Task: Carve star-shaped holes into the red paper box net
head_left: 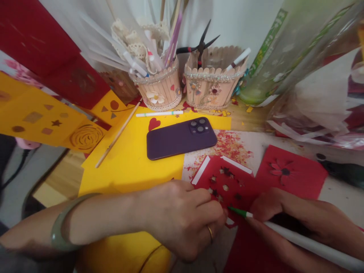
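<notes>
My right hand (309,216) grips a white marker pen (301,239) with a green tip, its fingers closed around the barrel. The green tip points left and meets or hovers just over a red paper piece (251,185) with several small cutouts and white strips along two upper edges. My left hand (184,218), with curled fingers, presses at that paper's left side; its fingertips are partly hidden. To the right lies a red paper square (301,174) with a flower-shaped cutout. Under my left arm is a yellow sheet (133,170).
A purple phone (176,140) lies behind my left hand. Beyond it stand two wooden-stick holders (163,93) (213,89) with pens and pliers (201,45). A thin stick (119,132) and a capped pen (159,113) lie on the left. Plastic-wrapped items (318,98) occupy the right.
</notes>
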Motion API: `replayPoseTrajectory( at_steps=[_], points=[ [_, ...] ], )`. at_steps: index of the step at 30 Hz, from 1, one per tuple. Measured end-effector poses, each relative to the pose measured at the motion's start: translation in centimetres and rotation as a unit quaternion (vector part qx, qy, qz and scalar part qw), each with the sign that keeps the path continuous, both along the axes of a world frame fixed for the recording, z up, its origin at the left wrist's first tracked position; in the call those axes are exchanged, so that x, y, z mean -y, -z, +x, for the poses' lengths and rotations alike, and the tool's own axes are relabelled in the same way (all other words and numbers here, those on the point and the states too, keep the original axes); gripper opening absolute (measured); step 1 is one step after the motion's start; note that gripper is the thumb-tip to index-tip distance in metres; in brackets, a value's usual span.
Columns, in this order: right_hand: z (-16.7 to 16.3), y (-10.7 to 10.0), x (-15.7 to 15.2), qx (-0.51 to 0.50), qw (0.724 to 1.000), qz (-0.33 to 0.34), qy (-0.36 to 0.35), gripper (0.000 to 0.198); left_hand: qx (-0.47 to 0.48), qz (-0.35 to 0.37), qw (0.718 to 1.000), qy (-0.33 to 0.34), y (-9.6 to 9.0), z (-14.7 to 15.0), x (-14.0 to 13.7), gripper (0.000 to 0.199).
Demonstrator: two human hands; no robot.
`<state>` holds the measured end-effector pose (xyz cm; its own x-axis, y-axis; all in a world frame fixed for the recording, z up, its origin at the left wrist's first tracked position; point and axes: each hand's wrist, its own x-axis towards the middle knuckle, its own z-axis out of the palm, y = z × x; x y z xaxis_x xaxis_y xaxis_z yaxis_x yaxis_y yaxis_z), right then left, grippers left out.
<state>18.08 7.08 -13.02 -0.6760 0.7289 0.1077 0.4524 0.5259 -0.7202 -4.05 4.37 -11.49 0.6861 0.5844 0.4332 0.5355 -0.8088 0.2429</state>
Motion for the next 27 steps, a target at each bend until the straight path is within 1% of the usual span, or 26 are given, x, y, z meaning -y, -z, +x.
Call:
replayPoseTrajectory(
  at_steps=[3, 6, 10, 16, 21, 25, 27],
  points=[
    [-0.3, -0.2, -0.1, -0.006, 1.0, 0.011, 0.016, 0.015, 0.0, -0.002, 1.0, -0.007, 0.0, 0.0, 0.0, 0.021],
    [-0.4, -0.1, -0.4, -0.022, 0.999, 0.018, -0.016, 0.012, 0.001, -0.001, 1.0, 0.001, 0.0, 0.0, 0.0, 0.019],
    [-0.3, -0.1, -0.7, -0.032, 0.999, 0.004, -0.027, 0.012, -0.006, 0.004, 1.0, 0.007, 0.1, 0.0, 0.0, 0.017],
    [-0.6, -0.3, -0.3, -0.037, 0.999, 0.003, -0.003, 0.012, -0.001, -0.001, 1.0, 0.001, 0.0, 0.0, -0.1, 0.021],
    [-1.0, -0.8, 0.7, 0.007, 0.996, -0.025, 0.084, 0.022, -0.012, 0.003, 1.0, 0.004, -0.1, 0.0, 0.0, 0.019],
    [-1.2, -1.0, 1.1, 0.001, 0.994, -0.05, 0.098, 0.023, -0.005, 0.003, 1.0, -0.003, 0.0, 0.1, 0.0, 0.021],
    [-1.2, -0.9, 1.2, 0.0, 0.994, -0.05, 0.101, 0.023, -0.006, 0.003, 1.0, -0.004, 0.0, 0.1, 0.0, 0.02]
  ],
)
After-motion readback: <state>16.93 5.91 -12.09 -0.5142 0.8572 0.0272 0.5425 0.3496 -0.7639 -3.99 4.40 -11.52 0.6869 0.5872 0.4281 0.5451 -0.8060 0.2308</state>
